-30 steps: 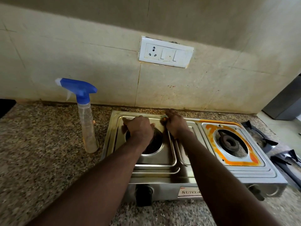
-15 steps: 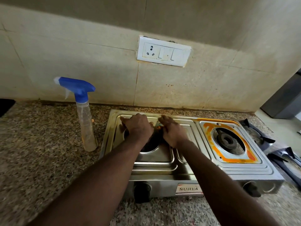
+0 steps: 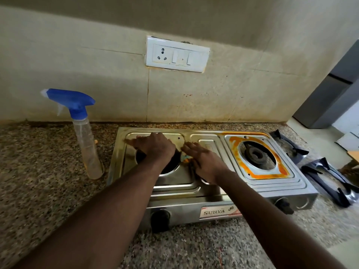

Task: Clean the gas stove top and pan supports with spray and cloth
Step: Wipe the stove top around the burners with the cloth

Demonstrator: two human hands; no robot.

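A steel two-burner gas stove [image 3: 174, 193] stands on the granite counter. My left hand [image 3: 155, 149] lies flat over the left burner opening, fingers spread toward the stove's back left corner, holding nothing. My right hand [image 3: 205, 162] presses a small orange and blue cloth [image 3: 185, 158] onto the steel between the left burner and the middle panel; most of the cloth is hidden under the palm. An orange stain [image 3: 233, 152] rings the right burner [image 3: 256, 154]. Two black pan supports [image 3: 330, 181] lie on the counter right of the stove. A spray bottle [image 3: 86, 136] with a blue trigger head stands left of the stove.
The tiled wall with a white socket and switch plate [image 3: 176, 54] rises right behind the stove. A black knob [image 3: 160, 220] sticks out of the stove front. A grey appliance [image 3: 334, 94] stands at the far right. Speckled counter [image 3: 38, 181] extends to the left.
My right hand has slid with the cloth from the stove's back edge toward me, along the right side of the left burner. My left hand stayed over the burner and spread its fingers leftward.
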